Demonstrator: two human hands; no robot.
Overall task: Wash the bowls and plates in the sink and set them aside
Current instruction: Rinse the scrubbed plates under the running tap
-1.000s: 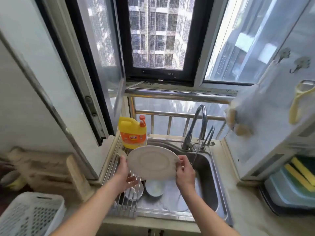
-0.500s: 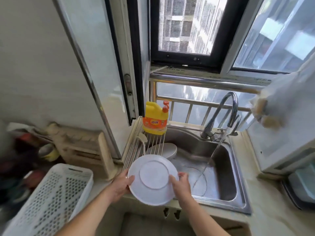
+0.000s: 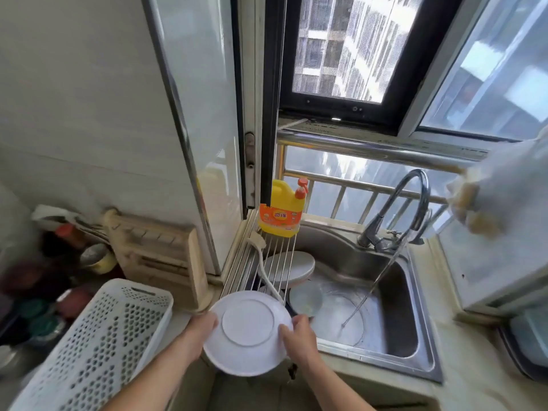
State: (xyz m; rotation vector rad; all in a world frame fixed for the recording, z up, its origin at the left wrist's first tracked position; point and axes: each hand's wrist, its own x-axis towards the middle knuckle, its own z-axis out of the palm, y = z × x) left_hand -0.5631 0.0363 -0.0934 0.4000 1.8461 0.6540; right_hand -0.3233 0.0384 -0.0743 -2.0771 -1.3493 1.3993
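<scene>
A white plate hangs upside down over the counter's front edge, left of the steel sink. My left hand grips its left rim and my right hand grips its right rim. Inside the sink lie a small bowl and a larger overturned dish, partly under the wire rack. Water runs from the faucet into the basin.
A white perforated basket stands on the counter at the left. A yellow detergent bottle sits at the sink's back left, with a white brush on the rack. A wooden knife block and jars stand further left.
Both hands have carried the plate from above the sink down and left to the counter's front edge, turning its underside up. My view has swung left.
</scene>
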